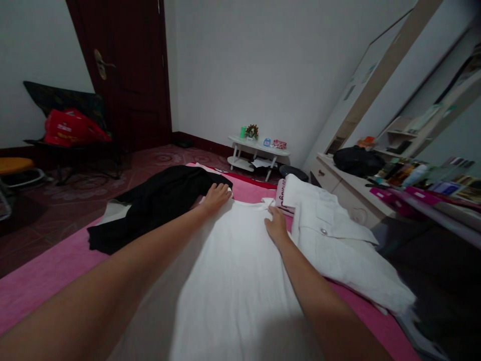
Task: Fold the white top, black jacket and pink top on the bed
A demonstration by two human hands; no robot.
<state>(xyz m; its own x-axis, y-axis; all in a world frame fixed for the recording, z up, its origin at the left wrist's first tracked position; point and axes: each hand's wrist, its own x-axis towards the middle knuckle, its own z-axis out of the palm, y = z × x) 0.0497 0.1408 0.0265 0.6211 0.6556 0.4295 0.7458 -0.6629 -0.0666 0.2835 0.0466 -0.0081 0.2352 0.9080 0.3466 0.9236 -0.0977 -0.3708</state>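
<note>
A white shirt [240,260] lies spread out lengthwise before me, its neckline at the far end. My left hand [217,197] is at the far left shoulder of the shirt, fingers closed on the fabric. At the far right shoulder my right hand [276,224] pinches the cloth between thumb and fingers. A black garment [165,195] lies crumpled beside my left hand. Folded white clothing with a metal button [330,240] lies to the right of my right arm. The shirt's near end runs out of view below.
A pink cover [48,271] lies under the clothes. Beyond it stands a small white table [259,145] with a plant and a tissue box. To the right is a dresser [338,183] with a black bag and bottles. A chair with a red bag [71,128] stands left, near the door.
</note>
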